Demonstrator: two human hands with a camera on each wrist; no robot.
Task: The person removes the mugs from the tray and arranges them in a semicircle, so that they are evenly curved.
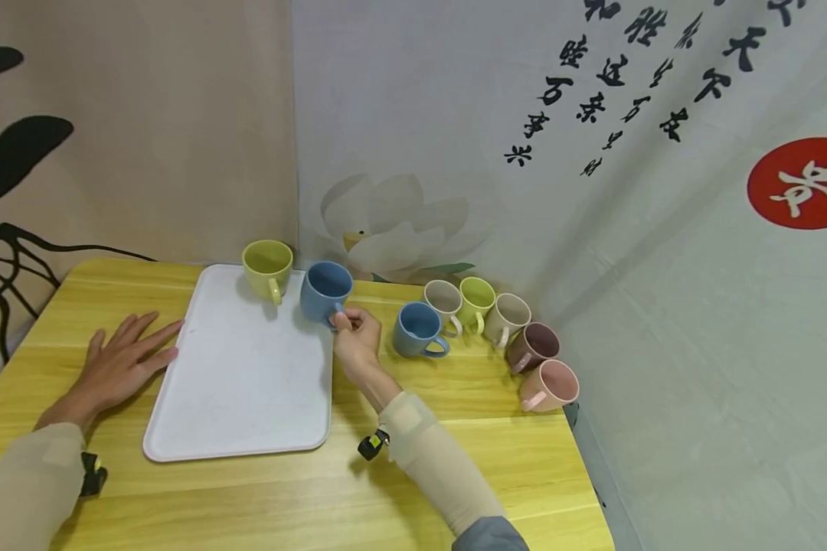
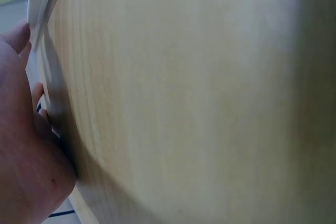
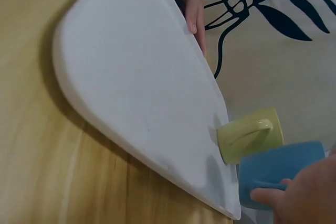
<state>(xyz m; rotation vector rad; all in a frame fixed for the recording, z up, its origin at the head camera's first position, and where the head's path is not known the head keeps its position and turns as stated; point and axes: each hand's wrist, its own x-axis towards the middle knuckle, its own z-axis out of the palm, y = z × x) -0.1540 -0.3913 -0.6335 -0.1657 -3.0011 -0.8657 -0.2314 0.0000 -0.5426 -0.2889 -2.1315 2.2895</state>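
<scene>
By its handle, my right hand pinches a blue mug at the far right corner of a white tray. Whether the mug's base touches the tray, I cannot tell. A yellow-green mug stands upright on the tray's far edge, just left of the blue one; both also show in the right wrist view, the green mug beside the blue mug. My left hand lies with spread, straight fingers on the table, fingertips touching the tray's left rim.
Right of the tray, a second blue mug stands on the wooden table. Behind it, a curved row holds a grey-white mug, a lime mug, a beige mug, a maroon mug and a pink mug. A curtain hangs behind.
</scene>
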